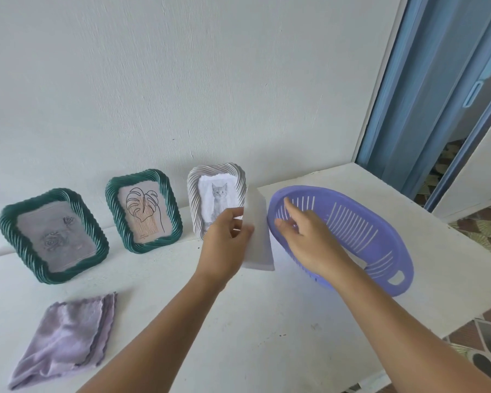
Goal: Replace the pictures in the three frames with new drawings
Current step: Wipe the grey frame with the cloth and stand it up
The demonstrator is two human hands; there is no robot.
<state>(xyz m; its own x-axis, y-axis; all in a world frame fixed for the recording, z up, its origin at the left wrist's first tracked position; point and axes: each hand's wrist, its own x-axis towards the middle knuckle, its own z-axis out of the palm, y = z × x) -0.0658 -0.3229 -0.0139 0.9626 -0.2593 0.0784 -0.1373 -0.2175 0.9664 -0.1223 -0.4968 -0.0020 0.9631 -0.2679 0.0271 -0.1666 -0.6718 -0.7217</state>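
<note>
Three frames stand propped along the back edge of the counter [238,321], leaning against the wall so their faces tip up toward the person. At the left end is a dark green frame [51,235] with a faint rose drawing, beside it a second green frame [144,210] showing a leaf outline, and nearest the middle a pale twisted-rim frame [216,198] holding a cat picture.

The left hand [224,245] pinches a stack of white sheets [258,239] between thumb and fingers, holding it upright just in front of the pale frame's right side. I take these to be the new drawings, kept on edge so one can be peeled off. The right hand [301,236] is released, fingers spread and relaxed, holding nothing. It hangs over the near rim of the purple basket [352,236], which sits toward the counter's right edge. Whether the hand is reaching toward the sheets or the basket, I cannot tell.

A folded lilac cloth [65,338] lies near the front left corner, probably kept handy for wiping the glass.

All three frames look filled and shut, so none appears to have been opened for swapping yet.
</note>
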